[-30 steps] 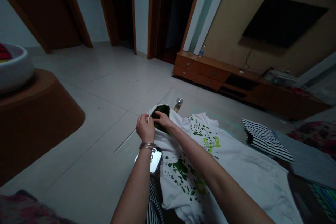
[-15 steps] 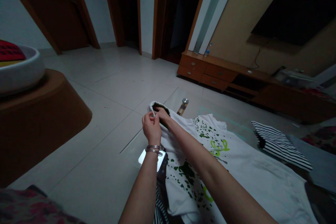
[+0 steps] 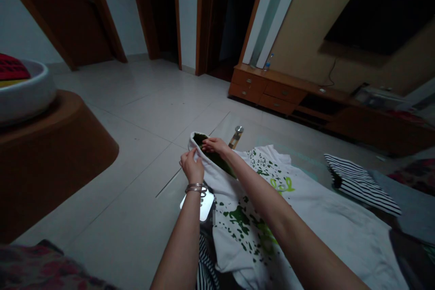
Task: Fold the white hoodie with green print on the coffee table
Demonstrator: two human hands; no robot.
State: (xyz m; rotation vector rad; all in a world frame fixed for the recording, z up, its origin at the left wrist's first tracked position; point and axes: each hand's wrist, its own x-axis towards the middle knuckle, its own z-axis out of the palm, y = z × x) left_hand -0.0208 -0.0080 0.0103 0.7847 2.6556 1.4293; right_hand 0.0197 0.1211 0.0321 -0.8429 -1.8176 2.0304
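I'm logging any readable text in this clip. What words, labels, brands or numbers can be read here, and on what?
None can be read.
White T-shirt held at the sleeve by the left hand and right hand: bright green print, perhaps lettering, too blurred to read.
Bottle on the wooden cabinet: any label is too small to read.

free: bare tiled floor [image 3: 142, 113] left of and beyond left hand [image 3: 192, 166] | blocked: metal-capped bottle [image 3: 235, 137] just beyond right hand [image 3: 214, 145] | striped folded cloth [image 3: 360, 183] well right
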